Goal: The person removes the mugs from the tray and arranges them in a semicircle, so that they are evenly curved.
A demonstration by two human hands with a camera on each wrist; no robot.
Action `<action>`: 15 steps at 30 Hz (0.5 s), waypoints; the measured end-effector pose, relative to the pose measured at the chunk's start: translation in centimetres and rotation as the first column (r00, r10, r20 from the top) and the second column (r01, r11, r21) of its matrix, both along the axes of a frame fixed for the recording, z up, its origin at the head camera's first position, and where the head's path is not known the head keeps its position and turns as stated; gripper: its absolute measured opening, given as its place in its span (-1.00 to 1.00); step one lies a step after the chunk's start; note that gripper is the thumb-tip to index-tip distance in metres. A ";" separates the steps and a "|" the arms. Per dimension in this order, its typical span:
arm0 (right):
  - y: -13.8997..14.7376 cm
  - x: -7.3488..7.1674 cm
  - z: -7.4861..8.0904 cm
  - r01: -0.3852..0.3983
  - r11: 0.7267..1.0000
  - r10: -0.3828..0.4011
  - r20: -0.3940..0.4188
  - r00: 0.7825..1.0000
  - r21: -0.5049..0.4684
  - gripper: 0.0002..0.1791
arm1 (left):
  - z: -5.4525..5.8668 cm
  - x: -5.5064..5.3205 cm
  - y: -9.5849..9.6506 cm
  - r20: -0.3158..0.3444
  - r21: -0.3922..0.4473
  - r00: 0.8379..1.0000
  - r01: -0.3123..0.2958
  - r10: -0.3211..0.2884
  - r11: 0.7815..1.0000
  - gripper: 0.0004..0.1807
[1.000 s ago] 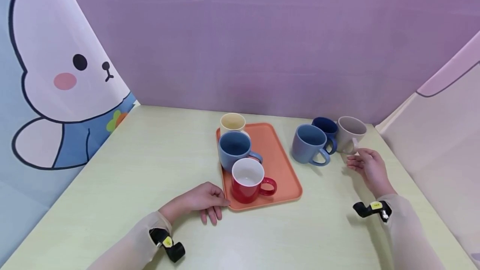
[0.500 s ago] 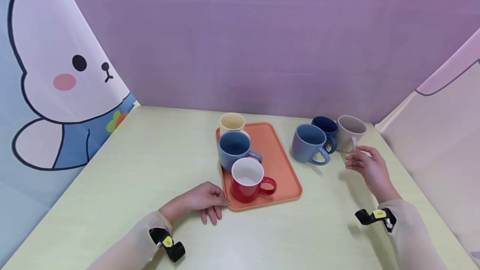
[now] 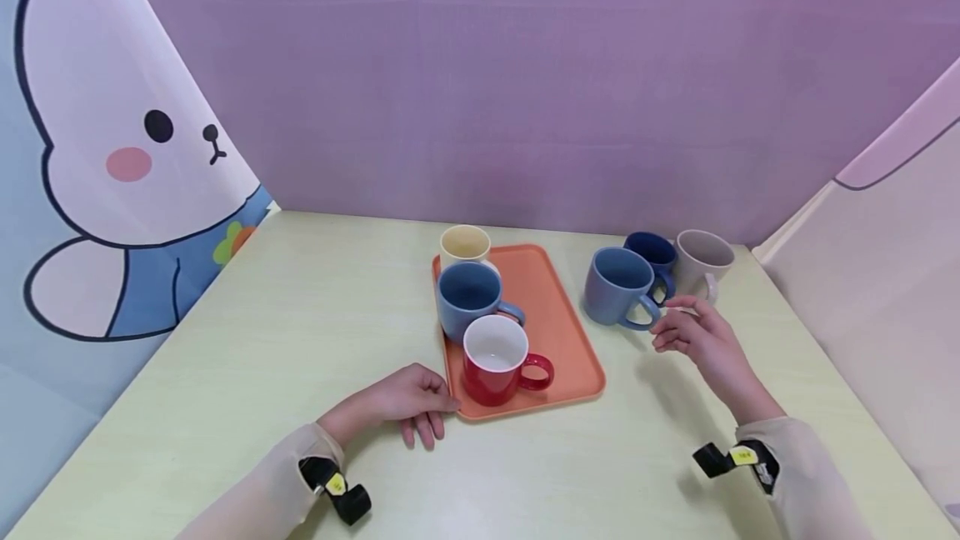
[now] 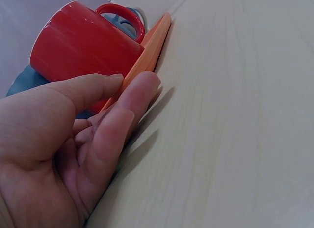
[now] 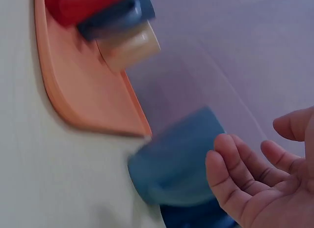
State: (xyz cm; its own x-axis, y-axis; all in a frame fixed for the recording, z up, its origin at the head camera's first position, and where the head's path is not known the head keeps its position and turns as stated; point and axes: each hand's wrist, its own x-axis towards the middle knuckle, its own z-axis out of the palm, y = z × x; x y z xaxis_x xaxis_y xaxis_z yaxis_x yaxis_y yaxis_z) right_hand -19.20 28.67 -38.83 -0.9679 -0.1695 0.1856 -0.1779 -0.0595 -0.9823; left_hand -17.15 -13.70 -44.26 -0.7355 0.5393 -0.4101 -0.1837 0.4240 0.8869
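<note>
My left hand pinches the near left corner of the orange tray. In the left wrist view its thumb lies at the tray's rim, with the index finger on the outer side. Along the tray's left side stand a red mug, a blue mug and a cream mug, partly hidden. My right hand holds nothing, its fingers loosely bent beside the handle of another blue mug. Behind that stand a navy mug and a light grey mug.
The pale wooden table carries the tray and the mugs. A purple backdrop rises along its far edge. A printed cartoon panel borders the left, and a pale panel the right.
My right hand has moved left, from beside the light grey mug's handle to beside the blue mug's handle. My left hand, the tray and the mugs stay where they were.
</note>
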 end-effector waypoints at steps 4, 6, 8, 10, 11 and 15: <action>-1.5 0.5 -0.1 -0.054 0.996 0.054 0.008 0.999 0.074 -0.90 | 0.1 0.1 0.1 -0.001 0.000 1.000 0.000 0.000 1.000 -0.71; -2.2 0.8 -0.3 -0.089 0.992 0.088 0.012 0.996 0.095 -0.90 | 0.1 0.1 0.1 -0.003 -0.001 1.000 -0.001 0.001 1.000 -0.72; -2.9 1.0 -0.5 -0.122 0.987 0.121 0.018 0.992 0.106 -0.89 | 0.2 0.2 0.1 -0.005 -0.003 1.000 -0.002 0.002 1.000 -0.72; -3.5 1.2 -0.8 -0.153 0.981 0.151 0.025 0.988 0.116 -0.90 | 0.3 0.2 0.1 -0.007 -0.004 1.000 -0.003 0.003 1.000 -0.73; -3.8 1.3 -1.0 -0.166 0.978 0.164 0.027 0.986 0.126 -0.90 | 0.3 0.2 0.1 -0.007 -0.005 1.000 -0.003 0.003 1.000 -0.73; -4.8 1.6 -1.8 -0.220 0.960 0.216 0.044 0.975 0.172 -0.88 | 0.3 0.2 0.1 -0.009 -0.003 1.000 -0.004 0.004 1.000 -0.73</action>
State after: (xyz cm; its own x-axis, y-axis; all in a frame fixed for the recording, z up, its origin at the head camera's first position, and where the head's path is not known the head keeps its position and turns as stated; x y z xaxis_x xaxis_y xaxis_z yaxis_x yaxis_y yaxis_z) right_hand -17.58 23.82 -40.59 -0.9076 -0.4048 0.1109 -0.1556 0.0792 -0.9846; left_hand -16.93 -13.61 -43.96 -0.7410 0.5356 -0.4050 -0.1773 0.4256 0.8874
